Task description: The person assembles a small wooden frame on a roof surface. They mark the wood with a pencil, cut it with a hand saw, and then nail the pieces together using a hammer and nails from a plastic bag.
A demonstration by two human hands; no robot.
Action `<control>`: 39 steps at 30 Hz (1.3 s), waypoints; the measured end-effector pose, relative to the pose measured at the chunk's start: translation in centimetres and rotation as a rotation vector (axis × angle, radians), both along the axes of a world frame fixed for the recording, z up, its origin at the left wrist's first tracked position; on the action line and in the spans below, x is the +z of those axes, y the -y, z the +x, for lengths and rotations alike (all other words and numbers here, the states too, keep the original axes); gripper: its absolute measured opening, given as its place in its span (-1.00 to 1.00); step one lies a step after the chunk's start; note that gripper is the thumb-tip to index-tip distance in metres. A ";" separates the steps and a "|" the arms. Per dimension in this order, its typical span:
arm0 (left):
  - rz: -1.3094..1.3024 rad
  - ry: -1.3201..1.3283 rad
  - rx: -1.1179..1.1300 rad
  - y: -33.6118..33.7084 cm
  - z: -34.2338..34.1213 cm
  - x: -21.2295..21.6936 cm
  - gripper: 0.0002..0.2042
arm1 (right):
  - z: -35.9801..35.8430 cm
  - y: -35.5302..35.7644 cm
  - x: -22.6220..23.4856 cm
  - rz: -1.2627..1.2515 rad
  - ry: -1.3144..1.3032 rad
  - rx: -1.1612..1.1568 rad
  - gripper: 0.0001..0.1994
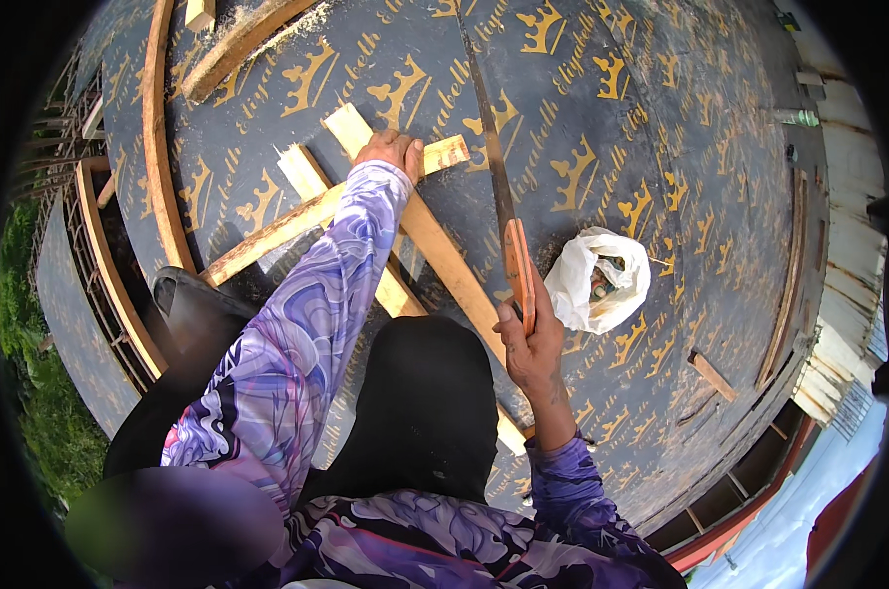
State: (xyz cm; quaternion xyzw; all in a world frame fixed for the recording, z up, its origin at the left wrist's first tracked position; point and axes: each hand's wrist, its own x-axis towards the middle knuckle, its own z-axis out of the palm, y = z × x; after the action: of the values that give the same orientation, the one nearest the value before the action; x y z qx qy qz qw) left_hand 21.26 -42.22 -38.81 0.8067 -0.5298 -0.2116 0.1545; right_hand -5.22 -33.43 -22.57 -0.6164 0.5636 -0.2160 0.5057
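My right hand (535, 358) is closed round the orange-brown wooden handle of a handsaw (496, 167). Its long, dark blade points away from me, just right of the end of a narrow wooden strip (278, 234) and seemingly apart from it. That strip lies crosswise over two other timbers, a long one (435, 240) and a shorter-looking one (304, 172). Near the strip's right end, my left hand (393, 152) presses down and grips it where it crosses the long timber; part of the fingers is hidden. My black-clad knee covers the timbers' near parts.
A white plastic bag (594, 299) with small items inside stands right of the saw. Curved-looking timbers (160, 128) lie at the left, another piece (234, 54) behind. A short offcut (711, 376) lies at the right. The dark printed panel floor (572, 187) has open framing beyond its left edge.
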 end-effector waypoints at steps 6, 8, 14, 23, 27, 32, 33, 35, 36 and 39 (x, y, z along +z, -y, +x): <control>0.121 0.135 -0.103 -0.5 0.6 1.1 -0.56 | 3.3 1.2 -3.0 -0.138 -0.153 0.095 -0.50; 0.213 0.069 -0.084 -0.1 0.9 2.2 -0.54 | 3.8 1.0 -3.5 -0.062 -0.193 0.077 -0.52; 0.218 0.104 -0.120 -0.4 0.8 1.6 -0.51 | 2.0 -0.1 -7.2 -0.210 -0.193 0.099 -0.55; 0.223 0.114 -0.130 -0.3 0.7 1.6 -0.52 | 1.5 -0.8 -9.3 -0.242 -0.134 0.107 -0.53; 0.227 0.112 -0.129 -0.3 0.9 1.7 -0.52 | 1.5 -0.9 -9.6 -0.220 -0.131 0.097 -0.52; 0.223 0.106 -0.132 -0.2 0.6 1.8 -0.54 | 2.2 -0.8 -8.1 -0.188 -0.161 0.080 -0.54; 0.231 0.105 -0.131 -0.1 0.6 1.9 -0.53 | 2.4 -0.8 -7.7 -0.161 -0.169 0.072 -0.54; 0.276 0.080 -0.121 -0.1 0.6 2.5 -0.50 | 2.4 -0.8 -7.6 -0.178 -0.163 0.060 -0.54; 0.266 0.076 -0.115 -0.2 0.6 2.4 -0.50 | 2.4 -0.8 -7.6 -0.186 -0.162 0.054 -0.54; 0.262 0.052 -0.105 -0.2 0.9 2.7 -0.49 | 2.6 -0.6 -7.1 -0.214 -0.162 0.072 -0.54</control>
State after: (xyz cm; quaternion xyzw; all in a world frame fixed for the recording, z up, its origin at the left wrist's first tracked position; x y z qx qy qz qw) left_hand 22.21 -41.99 -36.08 0.7962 -0.5431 -0.2658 0.0229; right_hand -2.59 -32.82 -29.66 -0.7019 0.5539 -0.2061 0.3975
